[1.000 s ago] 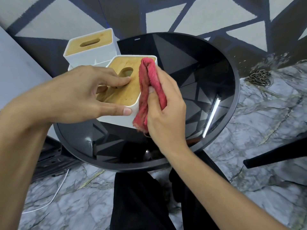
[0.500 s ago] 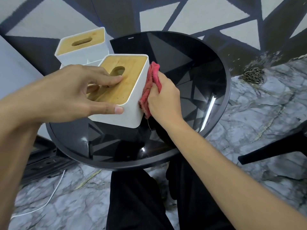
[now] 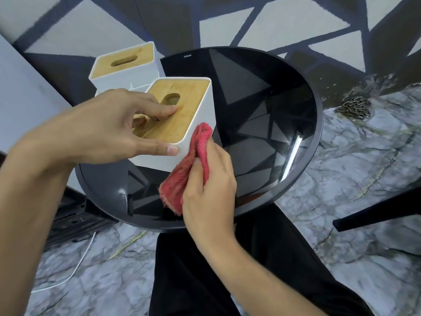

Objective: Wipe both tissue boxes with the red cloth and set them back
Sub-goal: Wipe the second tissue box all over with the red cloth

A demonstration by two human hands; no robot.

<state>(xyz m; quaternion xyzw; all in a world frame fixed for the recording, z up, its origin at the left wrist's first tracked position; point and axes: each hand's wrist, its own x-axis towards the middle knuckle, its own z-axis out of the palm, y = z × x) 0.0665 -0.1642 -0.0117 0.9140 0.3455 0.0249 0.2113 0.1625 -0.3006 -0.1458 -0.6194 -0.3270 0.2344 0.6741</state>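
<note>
A white tissue box with a wooden lid stands at the left of the round black glass table. My left hand grips it from above, thumb on the near corner and fingers on the lid beside the slot. My right hand holds the red cloth bunched against the box's near right corner, low on its side. A second white box with a wooden lid stands behind the first, at the table's far left edge.
A metal chain lies on the marble floor at the right. A black bar juts in from the right edge. A white cable runs over the floor at the lower left. My dark-clothed legs are below the table.
My right hand has slid the cloth from the box's far right side down and towards me, to the near right corner. My left hand keeps its grip on the box.
</note>
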